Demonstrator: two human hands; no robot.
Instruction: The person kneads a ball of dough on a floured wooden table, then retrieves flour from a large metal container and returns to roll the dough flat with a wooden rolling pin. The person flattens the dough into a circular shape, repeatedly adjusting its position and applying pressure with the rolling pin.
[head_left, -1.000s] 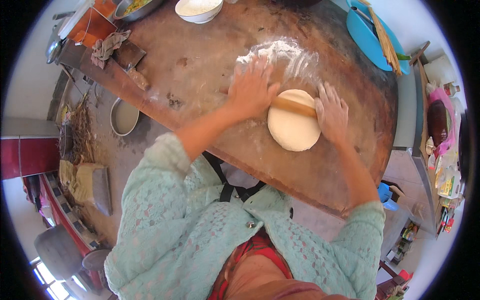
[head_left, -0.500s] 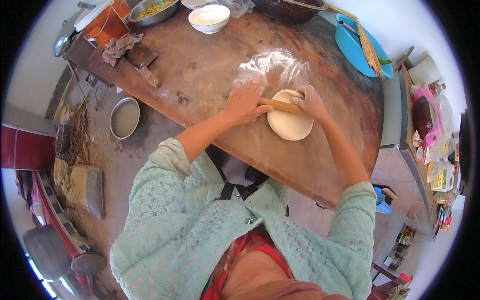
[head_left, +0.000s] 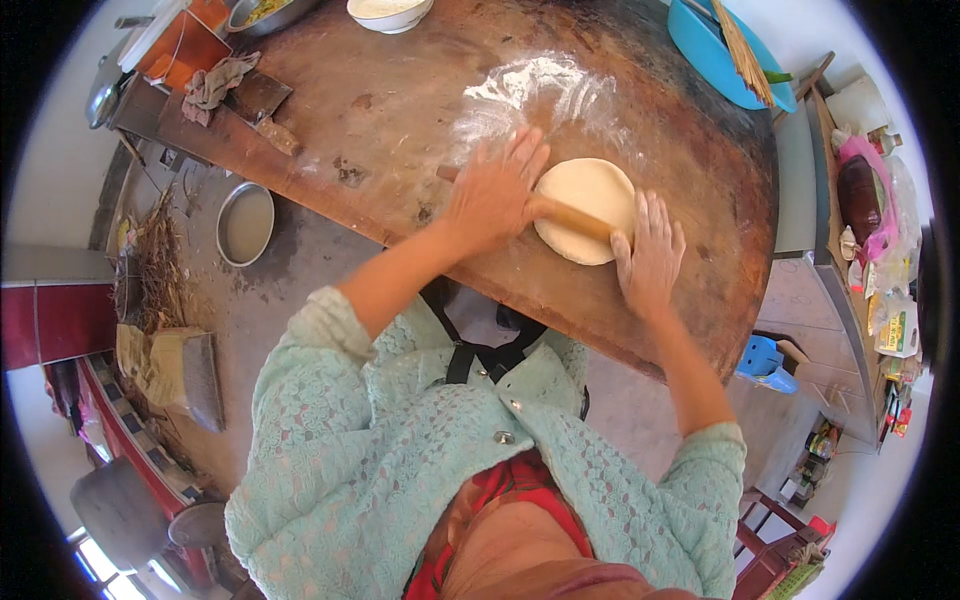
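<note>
- The dough disc [head_left: 592, 183] lies on the counter [head_left: 400, 110], nearer the person than the scattered flour [head_left: 535, 85], with the rolling pin [head_left: 578, 217] slanting across it.
- The left hand [head_left: 490, 195] lies over the rolling pin, fingers outstretched, not clenched; the right hand [head_left: 650, 255] is at its right end, fingers likewise extended.
- Even pressure from both palms should keep the thickness uniform.
- Turning the disc between strokes should keep it round; a little flour underneath should limit sticking.

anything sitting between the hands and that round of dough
Just the rolling pin: it lies across the dough, with the left hand over it beside the dough's left edge and the right hand at its right end. Nothing else visible stands between.
</note>
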